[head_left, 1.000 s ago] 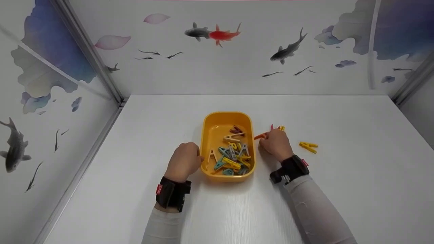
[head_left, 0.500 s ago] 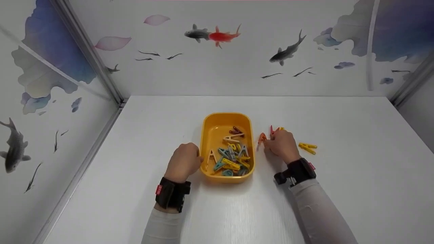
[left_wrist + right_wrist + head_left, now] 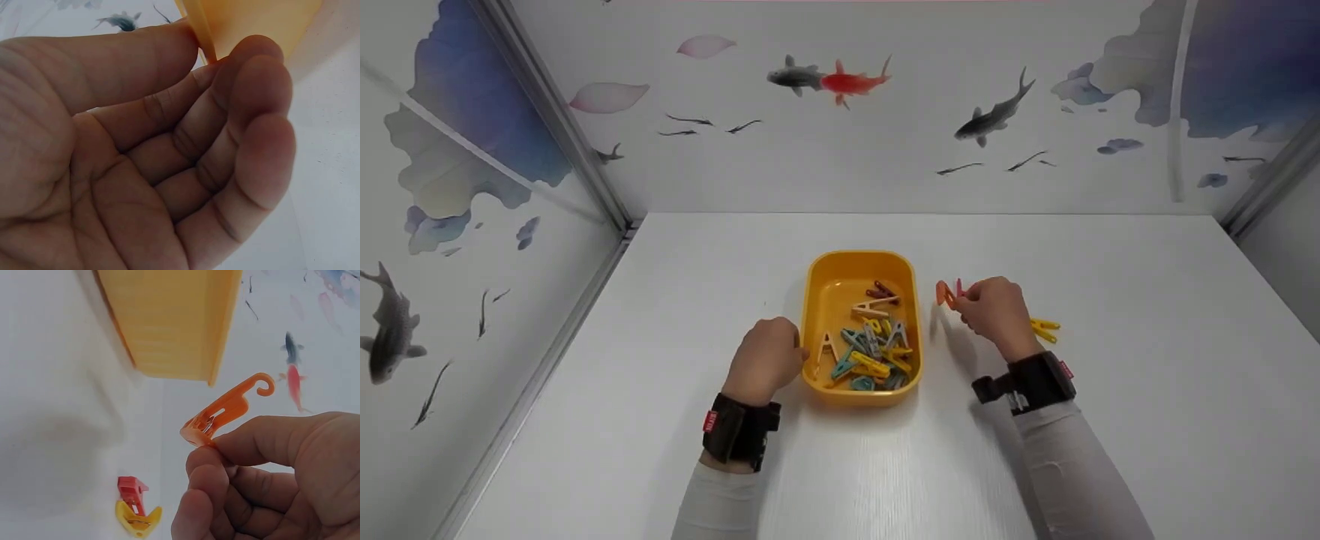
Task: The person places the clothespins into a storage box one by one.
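My left hand (image 3: 765,356) pinches the left rim of a yellow plastic bin (image 3: 825,300), thumb and index finger at its edge in the left wrist view. Between the thumb and index finger of my right hand (image 3: 997,315) is an orange clothespin (image 3: 225,408) with a hooked end. It is raised above the table, just right of the bin. Below it in the right wrist view lie a pink-red clothespin (image 3: 131,490) and a yellow clothespin (image 3: 138,520), close together. The head view hides most of these two behind my right hand.
Several clothespins in yellow, teal, grey, cream and dark red, such as a cream clothespin (image 3: 876,307), lie inside the bin, mostly toward its near end. Another yellow clothespin (image 3: 1046,328) rests on the white table (image 3: 697,262), partly behind my right wrist. Printed walls enclose the table.
My right hand has shifted right and lifted, and the orange clothespin has turned from pointing at the bin to standing more upright. My left hand stays at the rim.
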Motion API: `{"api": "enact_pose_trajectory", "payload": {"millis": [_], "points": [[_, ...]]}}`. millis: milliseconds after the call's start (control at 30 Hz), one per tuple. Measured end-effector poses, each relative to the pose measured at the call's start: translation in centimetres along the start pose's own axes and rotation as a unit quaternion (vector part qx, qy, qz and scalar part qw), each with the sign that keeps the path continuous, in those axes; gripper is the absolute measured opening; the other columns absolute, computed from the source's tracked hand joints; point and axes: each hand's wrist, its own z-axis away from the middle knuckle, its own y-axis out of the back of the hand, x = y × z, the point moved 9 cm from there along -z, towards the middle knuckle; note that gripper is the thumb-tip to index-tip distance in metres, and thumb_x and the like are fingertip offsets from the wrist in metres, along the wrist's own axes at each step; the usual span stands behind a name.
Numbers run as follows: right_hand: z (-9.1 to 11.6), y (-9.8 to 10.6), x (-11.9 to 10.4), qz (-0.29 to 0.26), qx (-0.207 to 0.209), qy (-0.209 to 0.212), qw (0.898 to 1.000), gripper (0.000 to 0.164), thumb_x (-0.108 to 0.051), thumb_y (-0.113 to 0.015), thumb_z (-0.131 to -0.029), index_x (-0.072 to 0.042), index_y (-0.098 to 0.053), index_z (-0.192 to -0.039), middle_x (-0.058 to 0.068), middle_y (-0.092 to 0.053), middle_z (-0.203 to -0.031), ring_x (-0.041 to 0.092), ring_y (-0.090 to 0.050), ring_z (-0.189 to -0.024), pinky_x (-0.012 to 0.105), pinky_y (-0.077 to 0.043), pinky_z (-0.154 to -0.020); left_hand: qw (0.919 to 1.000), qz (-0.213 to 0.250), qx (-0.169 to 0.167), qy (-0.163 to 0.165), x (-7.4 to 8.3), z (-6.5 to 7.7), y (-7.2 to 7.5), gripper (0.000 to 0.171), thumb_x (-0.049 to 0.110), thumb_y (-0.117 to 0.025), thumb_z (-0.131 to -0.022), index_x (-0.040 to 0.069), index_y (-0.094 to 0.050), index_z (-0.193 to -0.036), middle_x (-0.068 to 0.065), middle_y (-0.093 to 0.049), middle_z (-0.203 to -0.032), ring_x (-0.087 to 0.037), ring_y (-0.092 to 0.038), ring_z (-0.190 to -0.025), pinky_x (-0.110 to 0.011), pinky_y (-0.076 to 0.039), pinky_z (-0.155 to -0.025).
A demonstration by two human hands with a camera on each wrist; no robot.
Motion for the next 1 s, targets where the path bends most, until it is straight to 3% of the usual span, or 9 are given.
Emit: {"api": "enact_pose_trajectory", "payload": {"millis": [167, 367, 1000], "points": [[1.0, 0.9, -1.6, -0.009, 0.028, 0.048, 0.998, 0.025, -0.014, -0.062, -0.098, 0.004, -0.077, -0.088, 0.009, -0.069, -0.072, 0.018, -0.058, -0.063, 0.025, -0.043, -0.055, 1.0000, 0.001, -0.001, 0.002, 0.0, 0.0, 0.0, 0.014, 0.012, -0.073, -0.096, -0.001, -0.074, -0.092, -0.007, -0.062, -0.075, -0.021, -0.056, -0.068, -0.030, -0.044, -0.060], [1.9, 1.2, -3.2, -0.017, 0.044, 0.076, 0.996, 0.023, -0.012, -0.063, -0.096, 0.001, -0.076, -0.082, 0.007, -0.068, -0.068, 0.017, -0.057, -0.062, 0.026, -0.042, -0.056, 0.9999, 0.005, -0.006, 0.009, -0.2, -0.1, -0.2, 0.014, 0.013, -0.072, -0.096, -0.001, -0.074, -0.093, -0.008, -0.061, -0.075, -0.022, -0.055, -0.068, -0.030, -0.044, -0.060], [3.0, -0.6, -5.9, -0.027, 0.043, 0.151, 0.987, 0.023, -0.013, -0.062, -0.099, -0.002, -0.075, -0.083, 0.007, -0.067, -0.071, 0.019, -0.057, -0.063, 0.030, -0.045, -0.059, 1.0000, -0.007, 0.002, -0.001, 0.1, 0.0, 0.0, 0.013, 0.011, -0.073, -0.095, -0.001, -0.075, -0.092, -0.007, -0.062, -0.074, -0.021, -0.054, -0.066, -0.029, -0.042, -0.059]]}}
